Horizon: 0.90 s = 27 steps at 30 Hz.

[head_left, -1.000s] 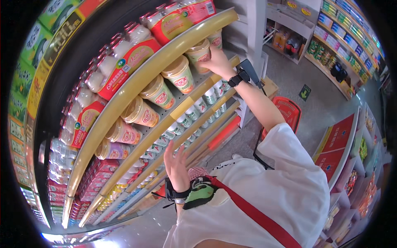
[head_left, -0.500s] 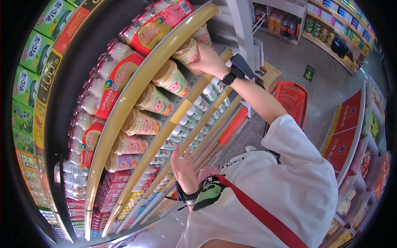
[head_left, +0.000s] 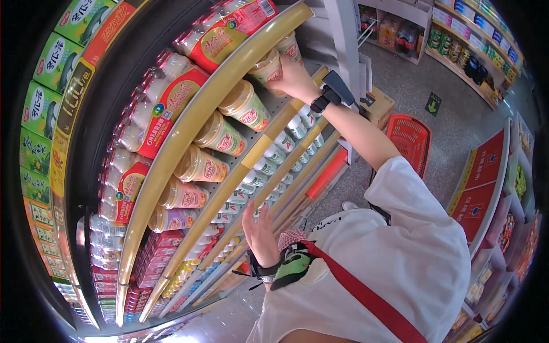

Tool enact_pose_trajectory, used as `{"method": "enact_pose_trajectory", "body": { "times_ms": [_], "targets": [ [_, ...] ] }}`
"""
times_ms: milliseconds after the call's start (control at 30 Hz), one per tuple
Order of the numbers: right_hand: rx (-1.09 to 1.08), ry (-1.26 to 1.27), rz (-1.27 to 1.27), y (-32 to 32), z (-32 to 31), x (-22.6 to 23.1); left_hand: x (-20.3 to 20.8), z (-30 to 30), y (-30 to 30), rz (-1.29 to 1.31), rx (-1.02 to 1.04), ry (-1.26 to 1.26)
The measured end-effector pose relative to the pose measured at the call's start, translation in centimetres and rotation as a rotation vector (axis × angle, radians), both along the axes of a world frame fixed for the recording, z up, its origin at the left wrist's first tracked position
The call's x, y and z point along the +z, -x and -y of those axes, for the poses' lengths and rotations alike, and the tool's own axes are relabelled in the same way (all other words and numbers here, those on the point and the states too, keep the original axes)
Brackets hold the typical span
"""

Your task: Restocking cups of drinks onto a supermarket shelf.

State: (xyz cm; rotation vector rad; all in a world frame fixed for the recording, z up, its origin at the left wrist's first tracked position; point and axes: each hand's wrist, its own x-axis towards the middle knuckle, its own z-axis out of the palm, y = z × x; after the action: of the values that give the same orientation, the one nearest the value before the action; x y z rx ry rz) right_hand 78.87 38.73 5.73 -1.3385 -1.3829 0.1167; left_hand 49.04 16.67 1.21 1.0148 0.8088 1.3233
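Since prev frame, right hand (head_left: pixel 294 80) reached deeper onto shelf (head_left: pixel 229 86), fingers closed on beige cup (head_left: pixel 269 67) w/ others. Left hand (head_left: pixel 260 231) open, empty. Likely restocking; next, seat cup & let go.

The person wears a loose white short-sleeved shirt (head_left: pixel 400 263) crossed by a red strap (head_left: pixel 360 294). The right hand (head_left: pixel 294 77) has a black wristband (head_left: pixel 320 103) carrying a dark boxy device (head_left: pixel 338 90). The left hand (head_left: pixel 260 228) has a black wristband (head_left: pixel 264 271) beside a green-and-black pad (head_left: pixel 291 266).
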Motion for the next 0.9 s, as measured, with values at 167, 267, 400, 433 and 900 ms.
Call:
{"method": "enact_pose_trajectory", "body": {
  "times_ms": [167, 267, 400, 433, 900],
  "targets": [
    [-0.017, -0.111, 0.051, -0.1, -1.6, -1.0, 0.1, 0.2, -0.1, 0.018, -0.006, -0.005],
    [-0.008, -0.128, 0.076, 0.1, -1.7, -0.7, -0.2, 0.3, -0.1, 0.044, -0.02, -0.018],
    [-0.027, -0.008, 0.04, 0.3, -0.3, 0.4, -0.3, 0.2, -0.3, 0.046, -0.027, -0.003],
    [-0.003, 0.004, 0.031, 0.1, -0.2, 0.5, -0.3, 0.2, -0.2, 0.04, -0.057, -0.022],
    [0.253, 0.042, -0.063, -0.5, 2.6, 1.4, -0.2, 0.3, -0.2, 0.026, -0.09, -0.051]
  ]
}}
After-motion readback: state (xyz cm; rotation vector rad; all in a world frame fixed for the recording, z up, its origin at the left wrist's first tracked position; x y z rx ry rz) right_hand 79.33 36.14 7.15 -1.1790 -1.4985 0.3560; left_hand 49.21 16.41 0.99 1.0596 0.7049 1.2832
